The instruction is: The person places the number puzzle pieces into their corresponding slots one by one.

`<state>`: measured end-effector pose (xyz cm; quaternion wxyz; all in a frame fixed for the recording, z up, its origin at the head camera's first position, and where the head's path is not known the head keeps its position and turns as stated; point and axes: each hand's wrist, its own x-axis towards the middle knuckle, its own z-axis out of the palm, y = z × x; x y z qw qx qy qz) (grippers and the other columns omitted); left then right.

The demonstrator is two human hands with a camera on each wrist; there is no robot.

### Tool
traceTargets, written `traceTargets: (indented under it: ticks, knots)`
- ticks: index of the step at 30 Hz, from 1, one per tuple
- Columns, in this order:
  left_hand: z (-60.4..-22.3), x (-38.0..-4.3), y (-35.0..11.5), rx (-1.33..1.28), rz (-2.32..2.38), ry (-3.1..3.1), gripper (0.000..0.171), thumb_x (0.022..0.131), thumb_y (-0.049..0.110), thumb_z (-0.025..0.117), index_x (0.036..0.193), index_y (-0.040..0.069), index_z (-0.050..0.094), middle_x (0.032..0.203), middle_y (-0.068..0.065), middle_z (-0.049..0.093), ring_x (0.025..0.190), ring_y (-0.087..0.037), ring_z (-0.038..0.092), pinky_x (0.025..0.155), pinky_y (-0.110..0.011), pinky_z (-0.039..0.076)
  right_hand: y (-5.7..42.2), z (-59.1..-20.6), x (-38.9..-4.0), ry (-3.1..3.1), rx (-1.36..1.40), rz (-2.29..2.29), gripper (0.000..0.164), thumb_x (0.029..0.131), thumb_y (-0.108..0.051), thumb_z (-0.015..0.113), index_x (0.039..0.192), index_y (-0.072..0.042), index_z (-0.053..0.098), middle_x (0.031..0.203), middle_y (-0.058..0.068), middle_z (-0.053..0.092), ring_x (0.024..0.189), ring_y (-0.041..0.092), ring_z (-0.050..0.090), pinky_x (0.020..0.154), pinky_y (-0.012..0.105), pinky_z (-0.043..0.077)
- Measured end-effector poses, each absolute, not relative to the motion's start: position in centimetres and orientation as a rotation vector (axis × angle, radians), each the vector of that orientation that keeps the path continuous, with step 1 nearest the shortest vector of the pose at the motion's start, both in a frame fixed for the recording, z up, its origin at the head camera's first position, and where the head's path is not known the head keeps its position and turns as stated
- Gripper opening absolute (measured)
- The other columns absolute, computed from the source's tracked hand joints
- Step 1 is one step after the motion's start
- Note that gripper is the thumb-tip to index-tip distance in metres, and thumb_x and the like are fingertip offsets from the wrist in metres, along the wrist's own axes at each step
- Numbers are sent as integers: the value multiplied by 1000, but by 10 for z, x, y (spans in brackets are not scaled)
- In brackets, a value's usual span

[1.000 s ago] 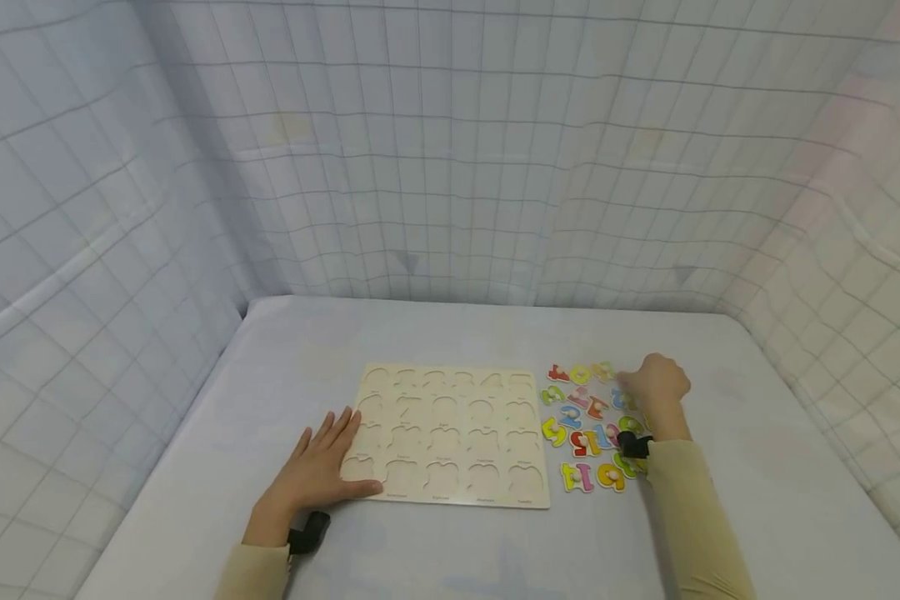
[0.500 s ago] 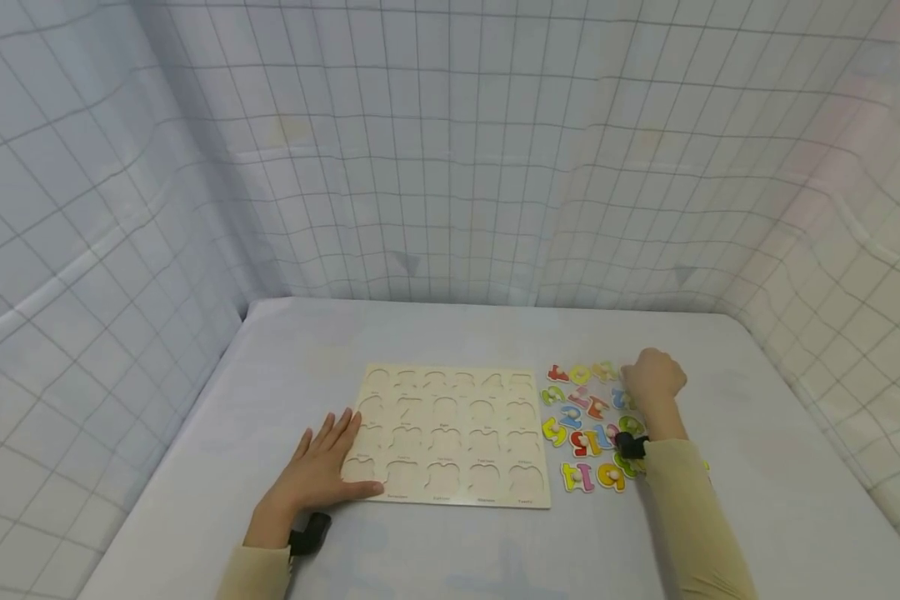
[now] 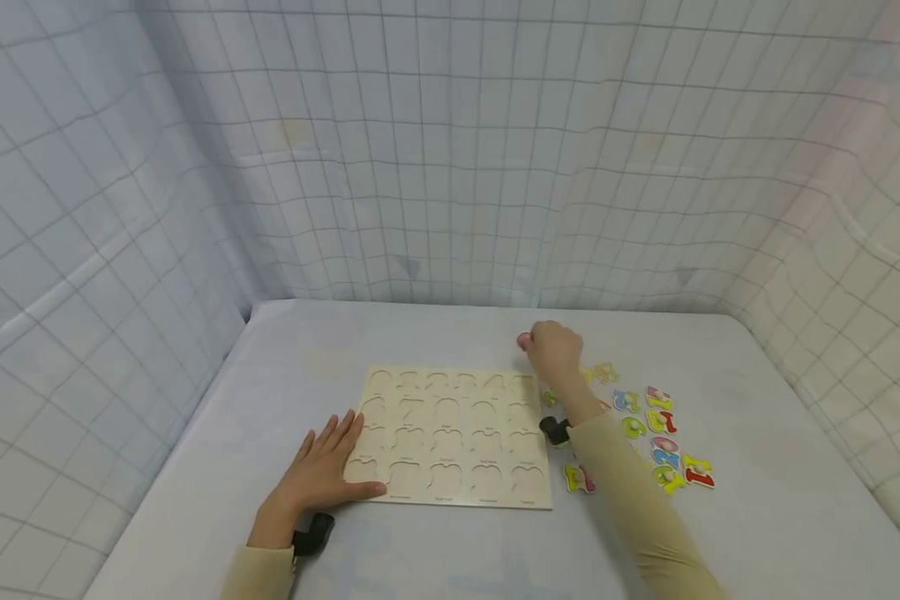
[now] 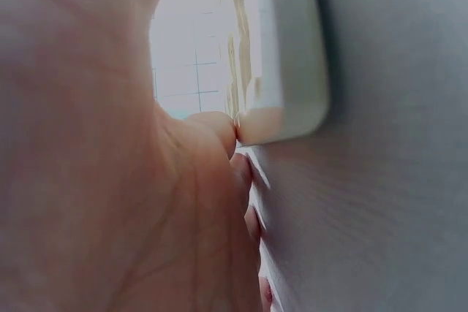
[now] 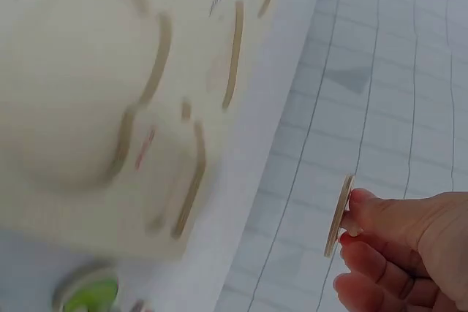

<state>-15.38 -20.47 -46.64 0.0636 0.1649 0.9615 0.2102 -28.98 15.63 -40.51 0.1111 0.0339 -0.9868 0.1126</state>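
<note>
My right hand (image 3: 558,354) is raised near the far right corner of the pale wooden puzzle board (image 3: 427,400), pinching a knobbed puzzle piece (image 5: 338,217). Thumb and fingers grip its small knob, and the right wrist view has the piece edge-on. A bit of pink-red shows past the fingers in the head view; which figure it is stays hidden. My left hand (image 3: 318,467) lies flat with spread fingers over the board's left edge, thumb along the near left corner. Up close in the left wrist view are the palm (image 4: 146,180) and the board's edge (image 4: 300,85).
Right of the board lie several colourful number pieces with knobs, among them an 11 (image 3: 699,471) and a green 6 (image 3: 633,427). My right forearm (image 3: 630,492) covers part of them. Shallow number-shaped recesses fill the board. White gridded cloth (image 3: 465,208) surrounds the white table (image 3: 420,558).
My right hand has left the pieces on the right and moved left towards the board's far right corner, carrying one piece. Pieces formerly under the arm now show. My left hand stays put.
</note>
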Motion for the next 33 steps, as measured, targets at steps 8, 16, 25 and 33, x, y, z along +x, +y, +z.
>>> traceTargets:
  ticks: [8,16,25,33]
  knots:
    - [-467,-155,-203,500,632,2915,112,72,70,64,150,2,22,154,-18,18,140,-41,11,107,-62,5,79,-420,-299,-2861,355,359,36,87,-31,69,58,-14,57,61,-1,50,54,16,43,49,36,45]
    - [-473,-156,-201,497,635,2921,113,71,71,64,150,2,22,154,-18,19,140,-41,12,107,-61,5,18,-434,-297,-2911,561,281,34,89,-30,68,60,-15,56,60,-5,50,54,12,45,49,32,44]
    - [-481,-160,-202,526,644,2955,114,69,76,61,150,5,24,155,-15,20,141,-38,12,108,-60,5,-29,-445,-302,-2958,691,156,26,89,-39,65,73,-18,68,70,-7,62,65,12,59,57,30,48]
    - [-470,-159,-191,539,580,2937,111,71,72,63,150,3,24,154,-16,21,140,-39,14,108,-61,9,-36,-446,-299,-3007,698,82,23,90,-36,64,79,-18,70,75,-6,63,71,14,62,61,30,50]
